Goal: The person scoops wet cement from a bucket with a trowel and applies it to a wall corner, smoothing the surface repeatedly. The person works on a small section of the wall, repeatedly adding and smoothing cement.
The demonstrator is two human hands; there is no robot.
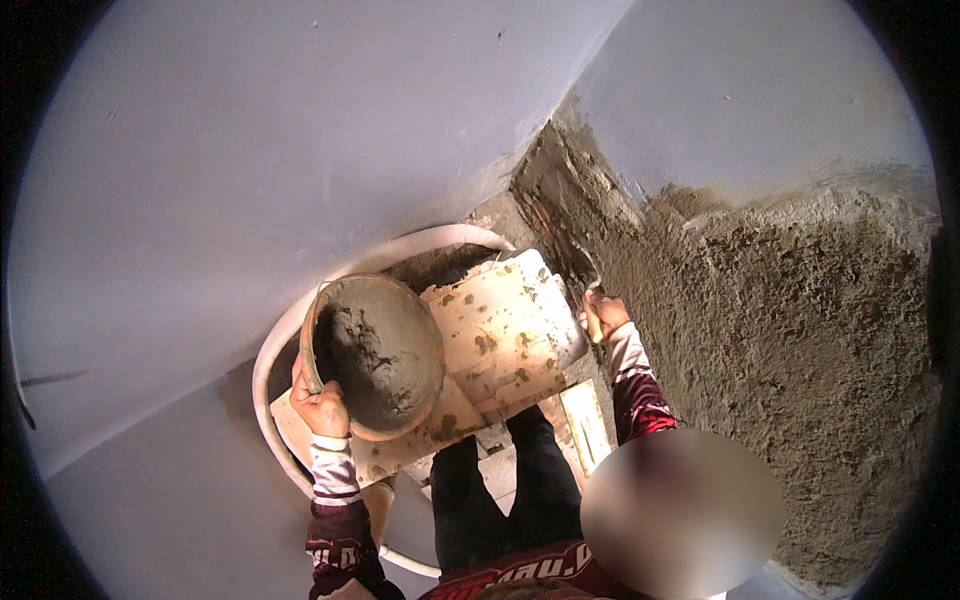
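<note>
My left hand (321,408) is closed on the rim of a round mortar bucket (425,335), at the bucket's lower left side. The bucket is tilted so its opening faces me, and wet grey mortar (365,350) lies inside. To the right, my right hand (608,316) is wrapped round the handle of a trowel (594,322). The trowel's metal end points away from me, close against the rough wall corner, and its blade is hard to make out there. Rough grey plaster (790,300) covers the wall right of that hand.
Pale boards (500,330) spattered with mortar lie beneath the bucket. A thick whitish hose (285,340) curves round their left and far sides. A smooth grey wall (250,150) rises on the left and meets the right wall in a corner. My legs (465,500) stand at the boards' near edge.
</note>
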